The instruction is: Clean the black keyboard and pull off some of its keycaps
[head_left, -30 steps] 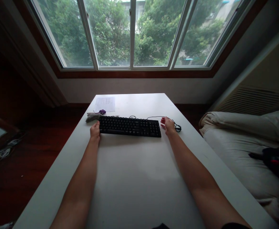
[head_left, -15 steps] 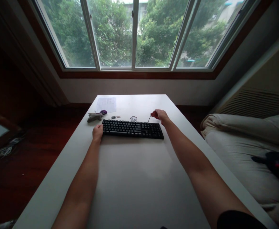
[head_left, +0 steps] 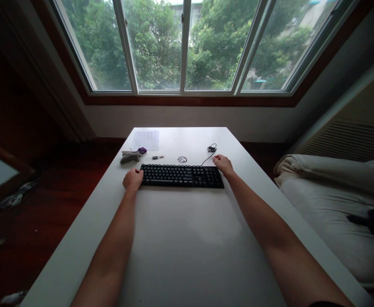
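Observation:
A black full-size keyboard [head_left: 174,175] lies across the white table, its long front edge facing me. My left hand [head_left: 132,179] is closed on its left end, with the thumb at the side edge. Just beyond the keyboard's top right corner is my right hand [head_left: 222,164], its fingers curled together with nothing visible in them. Close to those fingertips runs the keyboard's black cable [head_left: 211,148], bunched in a small coil on the table behind the right part of the keyboard.
Behind the keyboard lie a ring-shaped item [head_left: 182,159], a small slim tool [head_left: 157,157], a grey cloth-like bundle [head_left: 130,157], a purple item [head_left: 142,150] and a printed sheet [head_left: 146,140]. A beige sofa [head_left: 321,192] stands to the right of the table [head_left: 180,243].
My right hand has let go of the cable, which now rests coiled on the table, and has come down closer to the keyboard's right corner. The left hand stays at the left end.

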Motion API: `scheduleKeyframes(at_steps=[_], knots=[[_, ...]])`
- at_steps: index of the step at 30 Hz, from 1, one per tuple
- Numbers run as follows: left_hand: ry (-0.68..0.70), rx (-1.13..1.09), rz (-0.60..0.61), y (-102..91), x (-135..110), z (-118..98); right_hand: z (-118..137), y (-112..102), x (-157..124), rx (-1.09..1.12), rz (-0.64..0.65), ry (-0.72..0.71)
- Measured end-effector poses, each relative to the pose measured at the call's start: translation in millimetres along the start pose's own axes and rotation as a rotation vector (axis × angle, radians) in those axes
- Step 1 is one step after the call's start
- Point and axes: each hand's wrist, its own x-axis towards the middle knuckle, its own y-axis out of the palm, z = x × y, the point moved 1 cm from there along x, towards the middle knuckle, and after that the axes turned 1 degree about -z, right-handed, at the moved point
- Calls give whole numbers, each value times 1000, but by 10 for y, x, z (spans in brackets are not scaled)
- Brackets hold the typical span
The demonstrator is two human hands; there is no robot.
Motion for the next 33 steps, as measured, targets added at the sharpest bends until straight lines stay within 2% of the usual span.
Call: scheduleKeyframes(at_steps=[4, 9, 14, 19, 27, 33], knots=[[-33, -31, -1, 33, 48, 14, -229, -80, -125, -209, -56, -11], [-20, -73, -32, 57, 188, 58, -418, -113, -323, -217, -109, -19], [126, -70, -138, 16, 339, 72, -441, -71, -427, -184, -113, -28], [307, -26, -253, -115, 527, 46, -437, -24, -426, -104, -110, -41], [471, 60, -110, -208, 944, 19, -570, 5, -404, -23, -136, -30], [475, 114, -82, -184, 976, -40, -590, 0, -426, -12, -141, -34]])
